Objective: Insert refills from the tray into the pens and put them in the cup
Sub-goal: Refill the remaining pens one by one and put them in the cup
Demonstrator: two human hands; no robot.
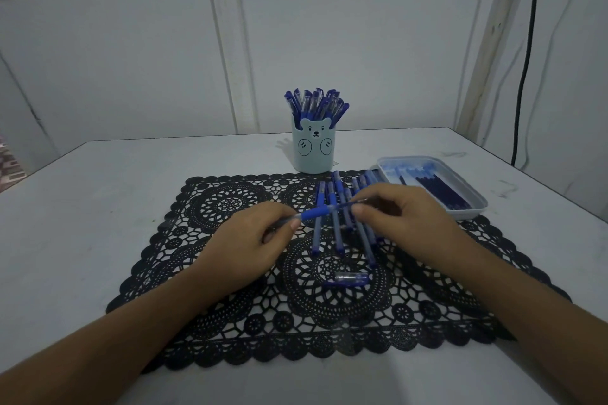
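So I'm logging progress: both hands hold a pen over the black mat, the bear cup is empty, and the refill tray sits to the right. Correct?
Not quite: the head view shows the bear cup full of blue pens, not empty. The rest stands.

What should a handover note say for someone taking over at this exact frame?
Left hand and right hand both grip one pen held across above the mat.
Loose pens lie on the mat under the hands; a cap lies nearer the person.
Cup behind the mat already holds many pens.
Tray at right still holds refills.
Left: finish the held pen, cap it, put it in the cup, then do the loose pens.
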